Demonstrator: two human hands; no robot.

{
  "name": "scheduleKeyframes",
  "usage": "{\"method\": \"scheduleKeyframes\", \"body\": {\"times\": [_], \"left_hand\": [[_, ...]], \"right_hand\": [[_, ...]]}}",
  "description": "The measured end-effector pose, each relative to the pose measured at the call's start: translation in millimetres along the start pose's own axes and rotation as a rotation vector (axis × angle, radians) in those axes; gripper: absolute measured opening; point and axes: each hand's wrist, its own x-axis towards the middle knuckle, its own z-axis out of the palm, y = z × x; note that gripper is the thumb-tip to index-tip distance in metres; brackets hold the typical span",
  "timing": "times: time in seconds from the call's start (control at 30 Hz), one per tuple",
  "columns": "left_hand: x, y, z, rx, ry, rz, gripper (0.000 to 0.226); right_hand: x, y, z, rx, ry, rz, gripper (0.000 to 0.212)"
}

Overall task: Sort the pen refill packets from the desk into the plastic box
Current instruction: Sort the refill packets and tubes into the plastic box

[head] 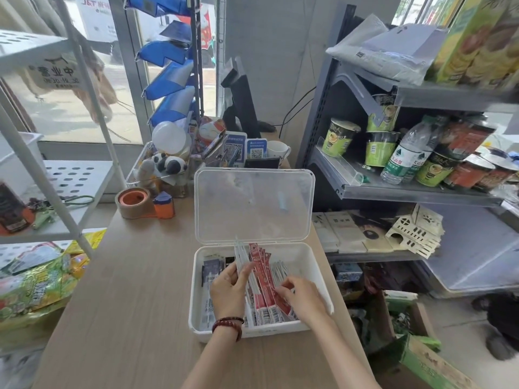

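Observation:
A clear plastic box [314,265] stands open on the wooden desk, its lid [252,203] tilted up at the back. Inside lie several pen refill packets: red ones [265,279] fanned across the middle, dark and white ones [210,270] at the left. My left hand [229,290] is inside the box and grips a bundle of clear packets [242,258] that stick up toward the lid. My right hand [302,297] is over the box's right half, with its fingertips pinching the red packets.
A tape dispenser [140,203] sits on the desk [126,304] behind and left of the box. A clear bin of trinkets and QR stands [233,148] crowd the desk's back. Snack bags [36,279] lie at the left. Shelving with cup noodles [373,148] stands right.

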Motion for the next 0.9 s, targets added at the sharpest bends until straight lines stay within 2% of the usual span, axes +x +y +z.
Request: {"method": "scheduleKeyframes", "body": {"times": [0.07, 0.2, 0.33, 0.5, 0.6, 0.77, 0.9], "left_hand": [[1, -3, -1, 0.037, 0.034, -0.006, 0.016], [3, -6, 0, 0.139, 0.069, -0.002, 0.041], [6, -12, -1, 0.182, 0.090, -0.045, 0.045], [8, -14, -1, 0.204, 0.087, -0.121, 0.037], [8, -15, 0, 0.184, 0.047, -0.138, 0.020], [8, -12, 0, 0.189, 0.015, -0.141, 0.023], [7, -13, -1, 0.149, 0.013, -0.124, 0.036]], "right_hand": [[-2, -1, -2, 0.014, -0.040, -0.010, 0.013], [-4, -3, -5, 0.008, -0.046, -0.022, 0.010], [-4, -3, -9, 0.113, -0.026, -0.010, 0.006], [2, -7, -18, 0.235, 0.042, 0.001, 0.006], [5, -13, -15, 0.303, 0.052, 0.006, 0.010], [0, -22, -4, 0.429, 0.080, 0.039, 0.011], [-4, -26, 6, 0.448, 0.099, 0.037, 0.010]]}}
